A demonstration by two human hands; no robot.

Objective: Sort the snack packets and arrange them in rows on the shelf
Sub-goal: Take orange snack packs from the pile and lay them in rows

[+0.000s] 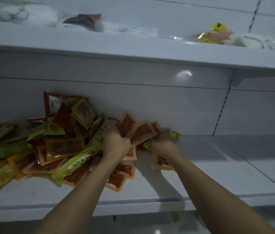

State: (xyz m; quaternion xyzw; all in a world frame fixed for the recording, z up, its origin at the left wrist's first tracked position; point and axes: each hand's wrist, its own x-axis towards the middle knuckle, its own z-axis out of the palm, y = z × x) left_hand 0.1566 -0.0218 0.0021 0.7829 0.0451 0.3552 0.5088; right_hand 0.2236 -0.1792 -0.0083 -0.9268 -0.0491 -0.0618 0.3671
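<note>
Orange snack packets (140,132), long axes upward, in curled left hand (116,141); right hand (164,143) blurred, grasp unclear

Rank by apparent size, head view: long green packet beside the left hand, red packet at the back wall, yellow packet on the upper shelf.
1. Green packet
2. Red packet, partly covered
3. Yellow packet, farther away; close to red, unsure

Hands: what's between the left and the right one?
Head view: orange packets, gripped by the left hand, fill the gap to the right hand.
</note>
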